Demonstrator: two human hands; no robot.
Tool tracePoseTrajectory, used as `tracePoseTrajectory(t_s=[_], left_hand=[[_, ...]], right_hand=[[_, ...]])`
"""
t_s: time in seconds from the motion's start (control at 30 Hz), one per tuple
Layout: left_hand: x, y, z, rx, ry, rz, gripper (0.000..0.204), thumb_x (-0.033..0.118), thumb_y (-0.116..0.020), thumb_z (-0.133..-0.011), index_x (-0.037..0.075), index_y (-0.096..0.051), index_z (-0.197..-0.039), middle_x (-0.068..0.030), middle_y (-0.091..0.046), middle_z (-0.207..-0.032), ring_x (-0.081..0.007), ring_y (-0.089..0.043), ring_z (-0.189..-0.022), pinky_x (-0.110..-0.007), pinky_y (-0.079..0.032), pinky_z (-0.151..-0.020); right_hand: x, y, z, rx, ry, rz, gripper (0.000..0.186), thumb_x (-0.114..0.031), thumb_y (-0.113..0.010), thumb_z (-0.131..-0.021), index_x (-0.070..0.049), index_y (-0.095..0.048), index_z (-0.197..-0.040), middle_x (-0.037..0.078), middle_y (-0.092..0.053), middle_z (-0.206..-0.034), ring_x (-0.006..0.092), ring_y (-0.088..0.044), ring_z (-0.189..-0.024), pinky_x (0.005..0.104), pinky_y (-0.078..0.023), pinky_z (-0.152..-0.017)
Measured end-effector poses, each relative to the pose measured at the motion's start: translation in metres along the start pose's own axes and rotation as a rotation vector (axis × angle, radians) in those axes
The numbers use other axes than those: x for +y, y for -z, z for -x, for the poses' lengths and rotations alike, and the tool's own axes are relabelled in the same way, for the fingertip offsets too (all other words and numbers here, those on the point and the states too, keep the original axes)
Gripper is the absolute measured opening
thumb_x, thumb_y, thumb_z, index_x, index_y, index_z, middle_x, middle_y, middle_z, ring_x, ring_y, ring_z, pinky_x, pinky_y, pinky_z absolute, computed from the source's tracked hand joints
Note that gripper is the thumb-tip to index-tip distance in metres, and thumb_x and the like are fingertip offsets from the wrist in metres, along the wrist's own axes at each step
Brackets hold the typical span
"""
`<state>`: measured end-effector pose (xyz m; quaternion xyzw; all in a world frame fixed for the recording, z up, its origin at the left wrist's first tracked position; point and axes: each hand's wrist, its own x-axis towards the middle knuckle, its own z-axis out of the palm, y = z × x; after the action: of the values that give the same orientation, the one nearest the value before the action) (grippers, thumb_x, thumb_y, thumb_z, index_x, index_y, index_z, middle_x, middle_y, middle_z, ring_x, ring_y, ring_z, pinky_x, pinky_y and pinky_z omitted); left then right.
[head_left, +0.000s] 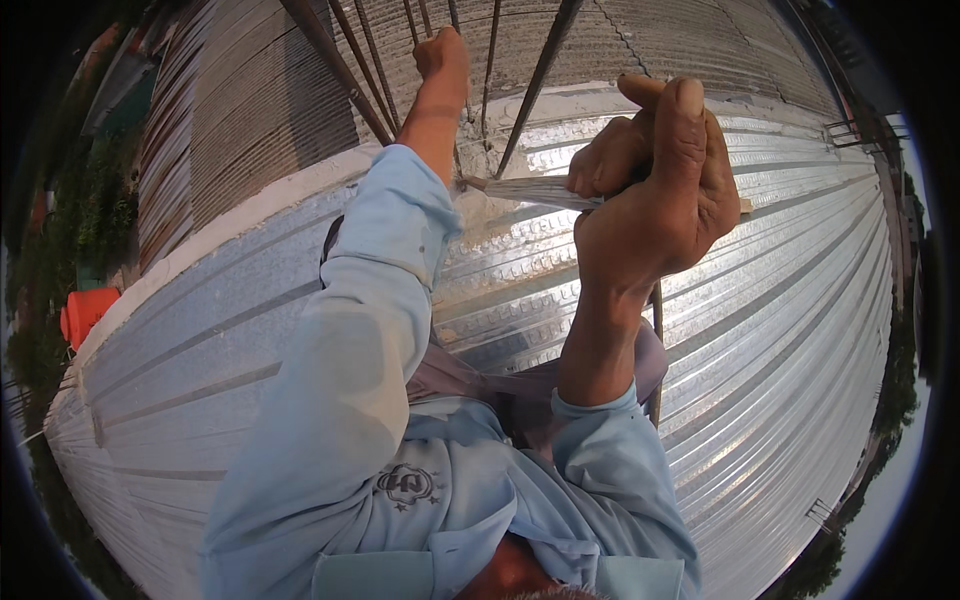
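My left hand (443,58) is raised at the top, its fingers curled round a thin dark rod among several upright metal rods (535,95). My right hand (655,180), nearer the camera, is closed on a pale, streaked, tapered object (530,191); its narrow brown tip lies by the concrete at the rods' feet, and a pale end sticks out right of my fist. I cannot make out exactly what this object is. My purple-grey trousered legs (465,378) are below, over the metal roof.
Shiny ribbed metal sheeting (780,340) spreads around me. A concrete ledge (250,195) borders grey corrugated sheets (260,90) beyond, with rusty sheeting (170,130) further left. An orange container (88,315) sits past the left edge, near greenery. Another dark post (656,400) stands behind my right arm.
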<state>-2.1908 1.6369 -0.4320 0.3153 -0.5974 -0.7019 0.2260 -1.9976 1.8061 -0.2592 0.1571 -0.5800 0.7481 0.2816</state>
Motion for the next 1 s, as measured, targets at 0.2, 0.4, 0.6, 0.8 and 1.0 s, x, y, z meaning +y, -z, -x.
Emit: tracePoseTrajectory(t_s=[0.2,0.4,0.6,0.8,1.0], left_hand=[[-0.103,0.083,0.21,-0.38,-0.62,-0.069,0.055,-0.014,-0.042,-0.076,0.0,-0.059,-0.127,-0.0155,-0.062,-0.126,-0.0279,-0.056,-0.125,-0.04,-0.037,-0.113],[-0.107,0.081,0.219,-0.342,-0.514,-0.31,0.035,0.012,-0.072,-0.08,0.004,-0.062,-0.113,-0.0152,-0.062,-0.107,-0.0327,-0.06,-0.105,-0.041,-0.046,-0.094],[-0.152,0.078,0.222,-0.364,-0.612,-0.235,0.031,0.027,-0.073,-0.085,0.005,-0.053,-0.079,-0.0106,-0.054,-0.075,-0.0322,-0.055,-0.076,-0.043,-0.045,-0.074],[-0.149,0.095,0.201,-0.988,-0.642,-0.631,0.018,-0.002,-0.066,-0.07,0.006,-0.051,-0.076,-0.0122,-0.055,-0.07,-0.0368,-0.057,-0.077,-0.048,-0.045,-0.077],[-0.15,0.077,0.248,-0.577,-0.55,-0.486,0.04,-0.007,-0.061,-0.068,0.006,-0.057,-0.105,-0.0158,-0.062,-0.107,-0.0385,-0.056,-0.109,-0.047,-0.043,-0.094]], right_hand=[[-0.007,0.02,0.017,0.033,-0.025,0.028,0.04,-0.024,-0.051,-0.105,0.01,-0.068,-0.095,0.003,-0.041,-0.045,0.0088,-0.037,-0.036,0.0247,-0.032,-0.035],[-0.018,0.04,0.034,0.051,-0.078,-0.137,0.028,-0.015,-0.051,-0.104,0.008,-0.063,-0.095,0.001,-0.04,-0.046,0.0081,-0.037,-0.035,0.0243,-0.032,-0.034],[-0.044,0.101,0.095,-0.454,0.134,0.437,0.025,-0.015,-0.074,-0.088,0.003,-0.064,-0.103,0.01,-0.063,-0.069,0.0189,-0.059,-0.058,0.0283,-0.046,-0.053],[-0.068,0.158,0.093,-1.233,0.174,1.434,0.037,-0.011,-0.07,-0.086,0.005,-0.059,-0.117,0.02,-0.065,-0.092,0.0314,-0.067,-0.075,0.0402,-0.053,-0.06],[-0.037,0.213,0.071,-1.318,-0.504,1.517,0.044,-0.015,-0.071,-0.086,-0.002,-0.057,-0.126,0.022,-0.069,-0.09,0.0404,-0.069,-0.075,0.0493,-0.053,-0.067]])
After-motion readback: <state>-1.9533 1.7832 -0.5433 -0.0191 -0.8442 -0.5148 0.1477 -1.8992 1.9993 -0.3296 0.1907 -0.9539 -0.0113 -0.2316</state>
